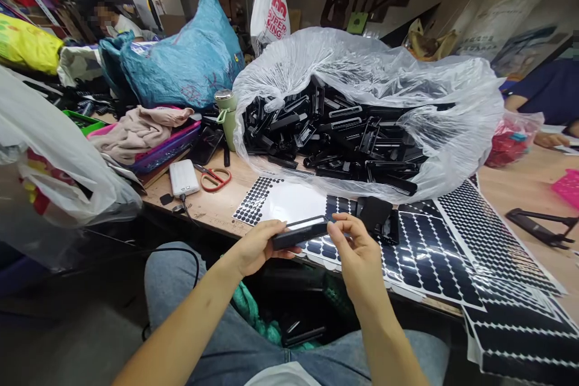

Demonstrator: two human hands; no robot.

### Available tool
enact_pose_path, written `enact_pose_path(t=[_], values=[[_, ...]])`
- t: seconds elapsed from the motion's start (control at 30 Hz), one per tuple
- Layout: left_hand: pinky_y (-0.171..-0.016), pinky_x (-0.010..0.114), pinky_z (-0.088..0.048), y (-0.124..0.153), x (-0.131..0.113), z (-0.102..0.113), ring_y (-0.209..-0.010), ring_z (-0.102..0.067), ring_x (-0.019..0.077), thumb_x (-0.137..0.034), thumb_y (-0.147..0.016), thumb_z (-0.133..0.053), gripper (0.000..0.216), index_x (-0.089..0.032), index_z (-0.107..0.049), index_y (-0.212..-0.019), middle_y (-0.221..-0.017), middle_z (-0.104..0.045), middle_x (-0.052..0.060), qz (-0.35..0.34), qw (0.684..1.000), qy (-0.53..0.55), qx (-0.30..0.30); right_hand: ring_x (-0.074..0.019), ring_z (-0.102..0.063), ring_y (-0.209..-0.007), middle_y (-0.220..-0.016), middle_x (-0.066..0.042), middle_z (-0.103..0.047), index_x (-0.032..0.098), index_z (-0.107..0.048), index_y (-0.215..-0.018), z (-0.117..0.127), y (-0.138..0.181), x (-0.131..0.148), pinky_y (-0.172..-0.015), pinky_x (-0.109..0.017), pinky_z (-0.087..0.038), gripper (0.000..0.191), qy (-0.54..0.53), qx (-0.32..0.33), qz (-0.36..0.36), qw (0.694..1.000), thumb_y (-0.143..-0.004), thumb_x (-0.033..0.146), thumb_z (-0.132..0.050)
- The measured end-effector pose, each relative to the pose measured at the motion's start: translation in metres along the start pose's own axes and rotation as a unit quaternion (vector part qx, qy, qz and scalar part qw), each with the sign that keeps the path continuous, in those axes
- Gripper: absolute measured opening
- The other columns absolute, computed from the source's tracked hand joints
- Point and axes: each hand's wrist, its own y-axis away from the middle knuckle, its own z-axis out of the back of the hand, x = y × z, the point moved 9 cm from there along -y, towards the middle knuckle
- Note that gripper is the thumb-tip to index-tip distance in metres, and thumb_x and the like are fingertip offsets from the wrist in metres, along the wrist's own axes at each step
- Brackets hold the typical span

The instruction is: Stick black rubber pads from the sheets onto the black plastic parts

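Observation:
My left hand (259,245) grips a flat black plastic part (300,232) at its left end, just in front of the table edge. My right hand (357,250) pinches the part's right end with thumb and fingers. Right behind the hands lie sheets of round black stickers (425,253) on the wooden table (212,202). A partly peeled sheet (275,200) shows bare white backing. A large clear plastic bag (452,132) full of black plastic parts (335,132) sits behind the sheets.
Red-handled scissors (215,178), a white power bank (183,177) and a green bottle (226,114) lie left of the bag. A basket with cloth (145,129) and a blue sack (181,60) stand behind. Another person's arm (543,132) rests at far right; a person sits far left.

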Motion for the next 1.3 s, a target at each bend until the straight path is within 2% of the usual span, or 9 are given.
enact_pose_path(t=[0.13, 0.27, 0.43, 0.67, 0.93, 1.13, 1.3], values=[[-0.048, 0.024, -0.052, 0.001, -0.004, 0.004, -0.061, -0.066, 0.0209, -0.025, -0.081, -0.048, 0.018, -0.009, -0.055, -0.085, -0.073, -0.066, 0.012, -0.001, 0.999, 0.001, -0.041, -0.0218, -0.048, -0.1, -0.102, -0.007, -0.056, 0.017, -0.054, -0.065, -0.004, -0.003, -0.026, -0.08, -0.034, -0.036, 0.026, -0.037, 0.006, -0.062, 0.997, -0.075, 0.041, -0.056], [-0.043, 0.02, -0.051, 0.004, -0.008, 0.002, -0.058, -0.066, 0.02, -0.025, -0.082, -0.046, 0.021, -0.007, -0.056, -0.085, -0.067, -0.066, 0.012, 0.0, 0.999, -0.029, -0.04, -0.0201, -0.052, -0.087, -0.099, -0.008, -0.059, 0.016, -0.058, -0.072, -0.008, -0.002, -0.04, -0.073, -0.033, -0.039, 0.027, -0.09, 0.014, -0.098, 0.991, -0.072, 0.043, -0.057], [-0.046, 0.021, -0.052, 0.006, -0.009, -0.002, -0.059, -0.066, 0.0192, -0.027, -0.081, -0.048, 0.021, -0.008, -0.056, -0.085, -0.07, -0.066, 0.012, -0.015, 0.998, -0.053, -0.029, -0.0157, -0.053, -0.07, -0.078, -0.005, -0.06, 0.016, -0.061, -0.074, -0.005, -0.001, -0.04, -0.062, -0.028, -0.041, 0.03, -0.083, -0.012, -0.09, 0.992, -0.07, 0.046, -0.058], [-0.047, 0.021, -0.053, 0.007, -0.008, -0.005, -0.059, -0.066, 0.0192, -0.03, -0.08, -0.05, 0.023, -0.008, -0.056, -0.082, -0.071, -0.066, 0.012, -0.022, 0.997, -0.066, -0.017, -0.0132, -0.05, -0.064, -0.073, -0.002, -0.057, 0.017, -0.06, -0.074, -0.005, 0.004, -0.039, -0.058, -0.027, -0.04, 0.03, -0.071, -0.018, -0.09, 0.993, -0.071, 0.046, -0.056], [-0.047, 0.021, -0.053, 0.011, -0.008, -0.01, -0.058, -0.065, 0.0179, -0.031, -0.08, -0.051, 0.022, -0.01, -0.057, -0.076, -0.065, -0.064, 0.009, -0.03, 0.997, -0.067, -0.014, -0.0165, -0.054, -0.072, -0.071, -0.002, -0.057, 0.017, -0.058, -0.076, -0.004, 0.007, -0.04, -0.065, -0.029, -0.041, 0.029, -0.047, -0.033, -0.067, 0.996, -0.073, 0.046, -0.054], [-0.047, 0.022, -0.052, 0.012, -0.008, -0.011, -0.057, -0.065, 0.0176, -0.033, -0.078, -0.053, 0.023, -0.01, -0.057, -0.077, -0.066, -0.064, 0.008, -0.037, 0.997, -0.065, -0.014, -0.0217, -0.051, -0.098, -0.092, -0.007, -0.06, 0.018, -0.054, -0.072, -0.002, 0.011, -0.036, -0.086, -0.035, -0.035, 0.027, -0.008, -0.057, -0.047, 0.997, -0.077, 0.044, -0.051], [-0.047, 0.022, -0.052, 0.014, -0.005, -0.011, -0.058, -0.065, 0.0179, -0.035, -0.078, -0.053, 0.026, -0.01, -0.056, -0.081, -0.069, -0.065, 0.009, -0.034, 0.997, -0.069, -0.02, -0.0213, -0.05, -0.1, -0.094, -0.007, -0.059, 0.018, -0.052, -0.076, -0.002, 0.014, -0.03, -0.086, -0.034, -0.034, 0.023, 0.013, -0.064, -0.036, 0.997, -0.079, 0.041, -0.049]])
